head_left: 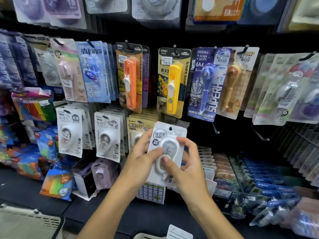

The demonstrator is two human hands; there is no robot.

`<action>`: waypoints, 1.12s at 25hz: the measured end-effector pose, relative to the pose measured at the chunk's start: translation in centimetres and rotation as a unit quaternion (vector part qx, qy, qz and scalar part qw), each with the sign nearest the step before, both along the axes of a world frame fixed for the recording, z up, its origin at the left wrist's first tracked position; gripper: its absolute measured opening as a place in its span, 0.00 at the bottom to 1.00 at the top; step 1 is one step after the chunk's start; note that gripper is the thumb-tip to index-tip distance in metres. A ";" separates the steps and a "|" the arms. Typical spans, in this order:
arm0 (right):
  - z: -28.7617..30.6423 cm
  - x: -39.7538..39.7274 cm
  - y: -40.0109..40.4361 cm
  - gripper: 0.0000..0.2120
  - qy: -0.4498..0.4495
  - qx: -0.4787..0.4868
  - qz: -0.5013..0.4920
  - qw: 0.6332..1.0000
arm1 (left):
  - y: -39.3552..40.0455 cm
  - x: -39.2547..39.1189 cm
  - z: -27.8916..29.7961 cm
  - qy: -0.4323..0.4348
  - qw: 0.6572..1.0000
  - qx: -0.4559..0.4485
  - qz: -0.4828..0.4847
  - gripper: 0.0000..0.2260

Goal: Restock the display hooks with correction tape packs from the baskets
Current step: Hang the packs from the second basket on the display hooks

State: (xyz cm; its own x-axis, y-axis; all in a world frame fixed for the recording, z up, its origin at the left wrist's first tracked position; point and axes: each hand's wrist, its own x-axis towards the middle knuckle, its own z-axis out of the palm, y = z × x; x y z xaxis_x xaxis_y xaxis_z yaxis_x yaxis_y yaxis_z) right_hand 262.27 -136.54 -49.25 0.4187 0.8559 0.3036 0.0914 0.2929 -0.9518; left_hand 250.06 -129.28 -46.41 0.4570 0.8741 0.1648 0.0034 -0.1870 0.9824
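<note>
We face a dark display wall hung with blister-carded stationery. Upper row: an orange pack and a yellow pack on their hooks. Lower row: two white 15 m correction tape packs hang left of centre. Two bare hooks project right of centre. A pale basket sits at the lower left corner. We hold one white correction tape pack upright before the lower row, slightly tilted. Our left hand grips its left edge, thumb on the blister. Our right hand grips its right edge, thumb on the lower blister.
</note>
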 end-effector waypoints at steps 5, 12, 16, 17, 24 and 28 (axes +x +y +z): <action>1.1 1.9 0.7 0.23 -0.037 -0.001 -0.085 0.996 | 1.8 -0.6 -1.3 0.334 0.892 0.289 0.097 0.30; 3.2 1.5 0.5 0.23 -0.129 -0.077 -0.171 0.974 | 2.4 -0.9 -2.0 0.320 0.900 0.285 0.081 0.31; 2.3 0.7 -0.3 0.24 -0.168 -0.071 -0.195 0.964 | 2.7 -1.2 -2.3 0.356 0.884 0.296 0.062 0.34; 2.3 0.9 -0.2 0.24 -0.146 -0.069 -0.196 0.967 | 2.7 -1.3 -2.5 0.364 0.883 0.292 0.059 0.34; 1.7 1.1 0.3 0.22 -0.109 -0.060 -0.152 0.980 | 2.9 -1.6 -3.1 0.363 0.885 0.286 0.050 0.36; 1.4 1.6 0.8 0.21 -0.094 -0.058 -0.182 0.977 | 3.0 -1.7 -3.3 0.357 0.890 0.279 0.047 0.37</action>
State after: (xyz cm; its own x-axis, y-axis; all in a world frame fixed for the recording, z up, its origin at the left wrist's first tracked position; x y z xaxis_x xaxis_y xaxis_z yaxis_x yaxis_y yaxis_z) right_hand 263.84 -135.78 -47.89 0.6484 0.6934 0.3141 0.3462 0.0989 -0.9329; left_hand 248.36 -126.31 -49.70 0.5492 0.7868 0.2816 0.6307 -0.6113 0.4779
